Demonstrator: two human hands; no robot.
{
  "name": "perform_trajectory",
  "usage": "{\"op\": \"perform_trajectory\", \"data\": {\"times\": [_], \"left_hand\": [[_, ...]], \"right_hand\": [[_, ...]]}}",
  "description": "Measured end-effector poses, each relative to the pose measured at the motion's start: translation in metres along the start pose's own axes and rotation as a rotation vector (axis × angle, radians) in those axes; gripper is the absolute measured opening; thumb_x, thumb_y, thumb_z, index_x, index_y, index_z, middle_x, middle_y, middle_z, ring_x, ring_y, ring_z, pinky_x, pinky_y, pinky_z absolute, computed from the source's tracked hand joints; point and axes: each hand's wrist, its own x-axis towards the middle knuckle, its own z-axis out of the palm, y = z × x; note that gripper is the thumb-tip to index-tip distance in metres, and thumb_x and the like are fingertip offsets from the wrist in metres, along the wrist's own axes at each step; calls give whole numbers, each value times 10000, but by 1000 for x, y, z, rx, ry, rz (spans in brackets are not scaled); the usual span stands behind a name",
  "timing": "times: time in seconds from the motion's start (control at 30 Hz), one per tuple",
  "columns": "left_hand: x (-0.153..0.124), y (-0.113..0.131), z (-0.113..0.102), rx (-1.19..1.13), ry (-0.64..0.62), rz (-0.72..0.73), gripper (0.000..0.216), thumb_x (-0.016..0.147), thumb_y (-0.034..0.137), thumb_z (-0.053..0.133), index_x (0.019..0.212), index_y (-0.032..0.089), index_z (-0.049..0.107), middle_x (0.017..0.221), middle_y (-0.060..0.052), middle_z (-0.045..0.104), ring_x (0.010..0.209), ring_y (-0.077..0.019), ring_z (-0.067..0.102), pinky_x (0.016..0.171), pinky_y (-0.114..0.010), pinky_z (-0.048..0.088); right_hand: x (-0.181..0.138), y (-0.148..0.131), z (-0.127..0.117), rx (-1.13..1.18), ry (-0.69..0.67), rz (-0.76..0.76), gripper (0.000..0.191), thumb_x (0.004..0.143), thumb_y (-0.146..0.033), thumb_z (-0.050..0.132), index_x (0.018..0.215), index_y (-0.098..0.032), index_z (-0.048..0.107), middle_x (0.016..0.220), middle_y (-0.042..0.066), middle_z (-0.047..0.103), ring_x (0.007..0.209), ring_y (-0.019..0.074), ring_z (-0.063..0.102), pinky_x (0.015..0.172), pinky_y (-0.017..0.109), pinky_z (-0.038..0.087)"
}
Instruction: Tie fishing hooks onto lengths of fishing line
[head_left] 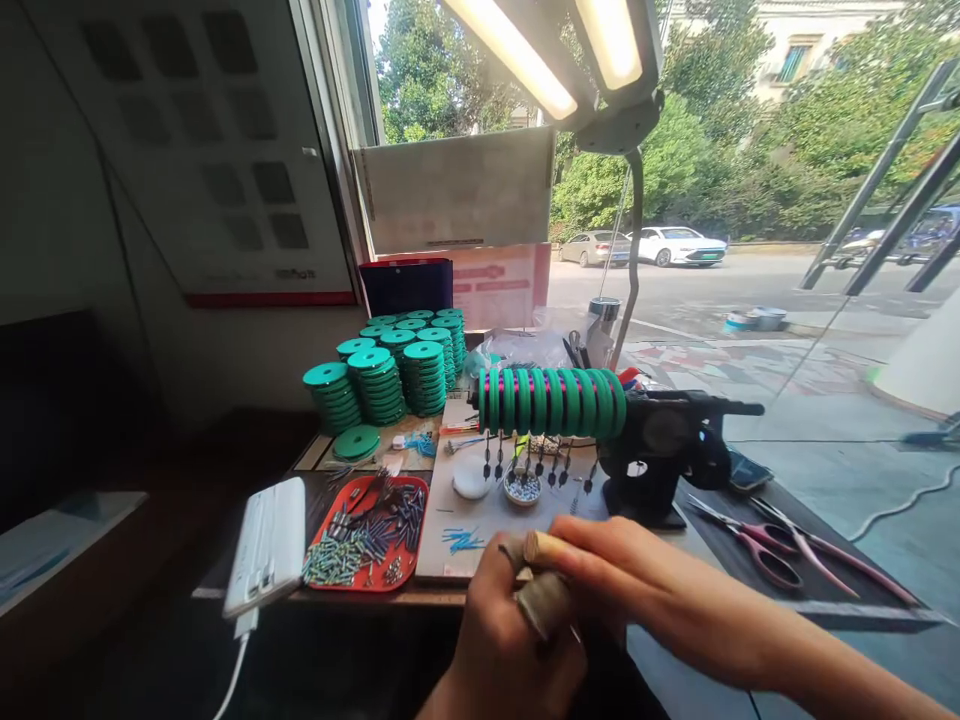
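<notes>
Facing the street, the window frame (341, 130) stands beside a wall poster (247, 160), its print too blurred to read. The dark table (733, 562) carries a white board (491, 515) and a black stand (667, 440) loaded with green spools (551, 403). The left hand (510, 640) and right hand (622, 565) meet, fingers bent; I can't tell how closed, or around what. Blue tubes (463, 541) lie just beyond on the board.

L hand (504, 632) & R hand (611, 552) overlap; contents, if any, hidden, can't ID. R forearm (810, 652) cut off btm-right. Lamp (619, 133) cropped @ top, white cable (235, 668) @ btm. Rear green stacks (412, 324) part-hidden. Poster (247, 185) text too blurry.
</notes>
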Motion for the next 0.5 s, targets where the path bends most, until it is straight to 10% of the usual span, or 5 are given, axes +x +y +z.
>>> {"op": "perform_trajectory", "data": {"times": [0.23,0.5], "left_hand": [[-16,12,21,-6,218,-266,331,609,15,459,864,184,586,854,-59,580,808,-215,555,730,-309,440],[-20,31,33,48,329,-506,289,554,16,479,758,184,597,755,-48,587,717,-209,534,703,-310,416]], "right_hand": [[27,14,20,-1039,428,-118,515,900,-319,261,538,-180,600,455,29,602,403,121,509,454,254,186],[30,27,26,-1193,523,-214,438,889,-265,301,598,-179,617,506,61,663,450,178,605,475,263,187]]}}
